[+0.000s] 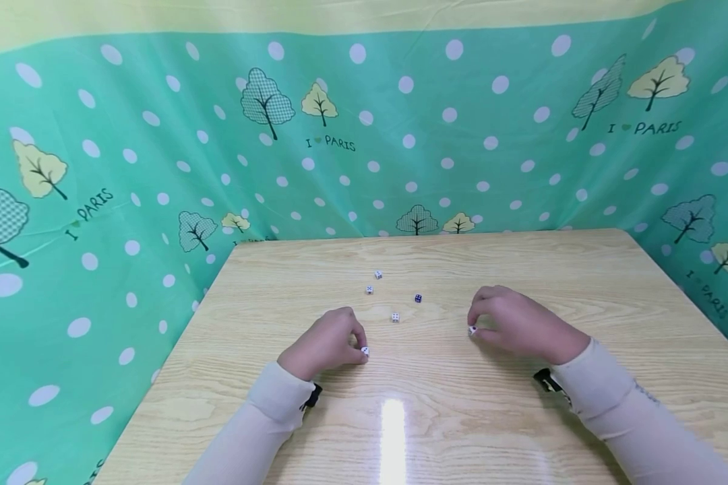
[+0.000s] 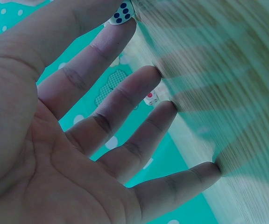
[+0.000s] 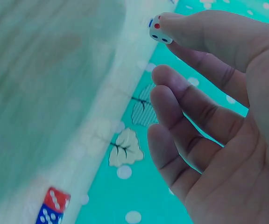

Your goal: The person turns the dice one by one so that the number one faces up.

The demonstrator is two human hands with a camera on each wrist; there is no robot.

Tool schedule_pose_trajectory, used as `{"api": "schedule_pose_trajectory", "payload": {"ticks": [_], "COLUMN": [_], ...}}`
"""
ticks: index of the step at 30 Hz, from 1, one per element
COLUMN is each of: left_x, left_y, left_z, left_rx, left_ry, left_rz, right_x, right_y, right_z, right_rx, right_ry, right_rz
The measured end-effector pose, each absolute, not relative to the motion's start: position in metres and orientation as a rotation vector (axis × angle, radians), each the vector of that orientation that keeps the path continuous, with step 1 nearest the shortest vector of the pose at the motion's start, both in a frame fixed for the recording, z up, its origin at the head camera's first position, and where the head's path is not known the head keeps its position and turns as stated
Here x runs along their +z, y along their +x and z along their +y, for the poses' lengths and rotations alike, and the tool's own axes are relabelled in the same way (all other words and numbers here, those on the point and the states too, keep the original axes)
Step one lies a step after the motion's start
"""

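Just below centre in the head view, the left hand (image 1: 330, 342) pinches a white, blue-pipped, plastic-looking cubic die (image 2: 121, 14); right of centre, the right hand (image 1: 518, 327) pinches a white, red-and-blue-pipped, plastic-looking cubic die (image 3: 159, 33). Light, square pressure should prevent twisting.

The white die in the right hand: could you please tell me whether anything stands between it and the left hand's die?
Nothing visible does: only tabletop lies between the die in the right hand and the other die in the left hand. A loose white die sits beyond that line.
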State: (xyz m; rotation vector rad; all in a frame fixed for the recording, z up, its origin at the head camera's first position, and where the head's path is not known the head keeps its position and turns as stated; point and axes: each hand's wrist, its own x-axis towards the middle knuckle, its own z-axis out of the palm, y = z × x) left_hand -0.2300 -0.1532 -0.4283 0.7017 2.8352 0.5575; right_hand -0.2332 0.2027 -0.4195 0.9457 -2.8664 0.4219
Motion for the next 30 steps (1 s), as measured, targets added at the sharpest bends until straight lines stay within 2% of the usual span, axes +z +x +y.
{"api": "schedule_pose_trajectory", "payload": {"ticks": [15,30], "left_x": [-0.428,-0.427], "left_y": [-0.23,-0.23], "left_z": [-0.154,-0.152], "left_rx": [0.563,0.554], "left_ry": [0.711,0.692], "left_rz": [2.833,2.828], "right_x": [-0.404,-0.408], "right_y": [-0.242,-0.258], "right_z": [0.24,0.269], "right_rx": [0.439,0.389], "right_ry": [0.759,0.658], "right_rz": [-2.96,-2.991]}}
